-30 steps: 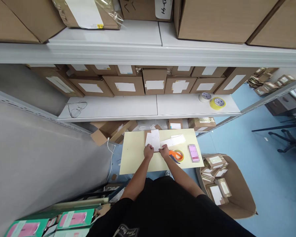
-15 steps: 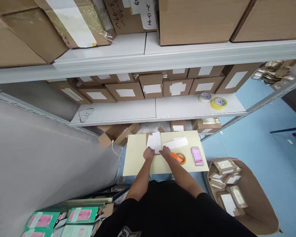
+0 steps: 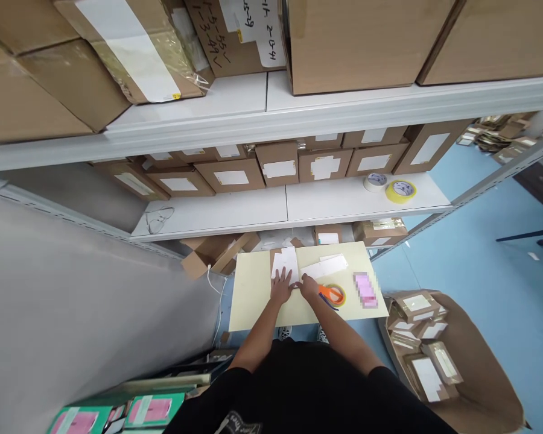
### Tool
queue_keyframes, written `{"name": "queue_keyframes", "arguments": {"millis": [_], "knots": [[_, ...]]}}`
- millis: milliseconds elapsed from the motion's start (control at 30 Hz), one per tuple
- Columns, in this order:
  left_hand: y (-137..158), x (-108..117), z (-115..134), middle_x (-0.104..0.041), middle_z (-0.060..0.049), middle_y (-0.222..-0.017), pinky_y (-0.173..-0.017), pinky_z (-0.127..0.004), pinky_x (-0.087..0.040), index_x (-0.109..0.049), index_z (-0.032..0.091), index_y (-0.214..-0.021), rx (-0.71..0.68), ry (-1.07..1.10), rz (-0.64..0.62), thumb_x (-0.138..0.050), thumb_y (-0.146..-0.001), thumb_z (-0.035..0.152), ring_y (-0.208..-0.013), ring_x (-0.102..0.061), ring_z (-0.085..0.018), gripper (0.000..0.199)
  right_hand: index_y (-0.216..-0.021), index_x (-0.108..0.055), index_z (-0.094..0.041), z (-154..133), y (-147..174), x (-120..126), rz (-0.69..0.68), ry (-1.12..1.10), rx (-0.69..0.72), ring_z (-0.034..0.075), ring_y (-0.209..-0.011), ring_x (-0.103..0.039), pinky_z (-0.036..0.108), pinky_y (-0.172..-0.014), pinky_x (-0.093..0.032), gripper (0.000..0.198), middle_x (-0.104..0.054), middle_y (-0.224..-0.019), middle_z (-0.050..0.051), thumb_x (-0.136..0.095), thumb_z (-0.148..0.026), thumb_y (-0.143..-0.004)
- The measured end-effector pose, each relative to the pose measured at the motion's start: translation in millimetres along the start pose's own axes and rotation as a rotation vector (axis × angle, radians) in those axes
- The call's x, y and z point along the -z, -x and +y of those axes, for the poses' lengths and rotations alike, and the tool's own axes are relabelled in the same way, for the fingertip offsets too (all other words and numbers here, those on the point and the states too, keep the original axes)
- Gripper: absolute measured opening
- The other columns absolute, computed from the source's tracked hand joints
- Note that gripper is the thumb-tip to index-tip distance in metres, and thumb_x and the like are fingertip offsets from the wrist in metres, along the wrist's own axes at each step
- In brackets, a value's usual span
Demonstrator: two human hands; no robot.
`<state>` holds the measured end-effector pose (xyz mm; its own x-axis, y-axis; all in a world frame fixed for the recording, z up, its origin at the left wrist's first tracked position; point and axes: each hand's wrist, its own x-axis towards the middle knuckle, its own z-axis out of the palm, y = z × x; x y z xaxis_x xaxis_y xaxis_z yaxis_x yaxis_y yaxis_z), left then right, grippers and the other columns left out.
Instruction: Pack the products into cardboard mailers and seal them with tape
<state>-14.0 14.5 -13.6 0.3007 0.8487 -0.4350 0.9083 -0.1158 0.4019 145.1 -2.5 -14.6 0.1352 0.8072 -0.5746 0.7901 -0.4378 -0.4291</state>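
Note:
A white paper label sheet (image 3: 286, 260) lies over a flat brown cardboard piece (image 3: 274, 258) on the pale yellow board (image 3: 248, 296). My left hand (image 3: 281, 287) rests on the lower part of the sheet with its fingers spread. At the sheet's lower right corner is my right hand (image 3: 308, 287), its fingers curled together; whatever they grip is hidden. Just right of that hand lies an orange tape cutter (image 3: 330, 294) with a yellow-rimmed roll, a thin dark blue strip beside it. White paper strips (image 3: 324, 266) lie above the right hand.
A blurred pink item (image 3: 365, 290) lies at the board's right. Behind stands a shelf (image 3: 235, 208) with boxes and two tape rolls (image 3: 400, 190). A large carton (image 3: 475, 355) of small packages stands on the floor at right, green-and-pink boxes (image 3: 150, 410) at lower left.
My left hand has opened from a closed grip at the sheet's lower edge and now lies flat on it. My right hand stays by the corner. The view has shifted slightly.

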Motion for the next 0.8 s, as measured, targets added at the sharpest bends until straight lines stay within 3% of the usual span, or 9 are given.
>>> {"name": "queue_keyframes", "arguments": {"millis": [267,400,600,733,800], "knots": [[-3.4,-8.3,-14.8,-0.009,-0.001,-0.178,-0.129,-0.058,-0.011,-0.031,0.032,-0.167,-0.038,0.108,0.005,-0.045,-0.100,0.051,-0.164,0.005,-0.035,0.071,-0.153,-0.054,-0.017,15.0,-1.5,-40.4,0.137,-0.215,0.159,0.028,-0.142,-0.055,0.039,-0.116,-0.043,0.053,-0.058,-0.154,0.014,-0.043,-0.029,-0.103],[-1.1,-2.1,-21.4,-0.012,0.000,-0.177,-0.130,-0.056,-0.013,-0.033,0.031,-0.167,-0.070,0.160,-0.027,-0.046,-0.099,0.051,-0.164,0.003,-0.033,0.072,-0.156,-0.052,-0.017,12.7,2.9,-61.3,0.223,-0.248,0.139,0.029,-0.154,-0.041,0.044,-0.120,-0.039,0.057,-0.051,-0.160,0.015,-0.040,-0.024,-0.101],[6.3,7.9,-46.2,-0.015,-0.001,-0.177,-0.130,-0.055,-0.014,-0.030,0.030,-0.168,-0.111,0.271,0.020,-0.044,-0.101,0.054,-0.165,0.000,-0.031,0.072,-0.148,-0.062,-0.017,-3.9,15.2,-71.8,0.317,-0.392,0.184,0.030,-0.158,-0.034,0.045,-0.124,-0.035,0.057,-0.044,-0.165,0.012,-0.042,-0.046,-0.103],[11.2,19.2,-90.2,-0.027,-0.002,-0.174,-0.131,-0.049,-0.020,-0.036,0.030,-0.165,-0.094,0.485,0.117,-0.044,-0.102,0.057,-0.164,-0.010,-0.029,0.069,-0.128,-0.077,-0.018,-25.5,14.3,-63.7,0.343,-0.518,0.281,0.030,-0.157,-0.035,0.042,-0.127,-0.031,0.064,-0.048,-0.163,0.011,-0.047,-0.066,-0.098],[12.7,28.6,-116.6,-0.035,-0.007,-0.171,-0.129,-0.047,-0.028,-0.034,0.028,-0.166,-0.009,0.625,0.161,-0.051,-0.099,0.059,-0.161,-0.024,-0.030,0.076,-0.131,-0.075,-0.019,-37.7,9.5,-61.2,0.381,-0.571,0.240,0.031,-0.156,-0.035,0.044,-0.128,-0.030,0.068,-0.049,-0.163,0.011,-0.050,-0.071,-0.094]]}}
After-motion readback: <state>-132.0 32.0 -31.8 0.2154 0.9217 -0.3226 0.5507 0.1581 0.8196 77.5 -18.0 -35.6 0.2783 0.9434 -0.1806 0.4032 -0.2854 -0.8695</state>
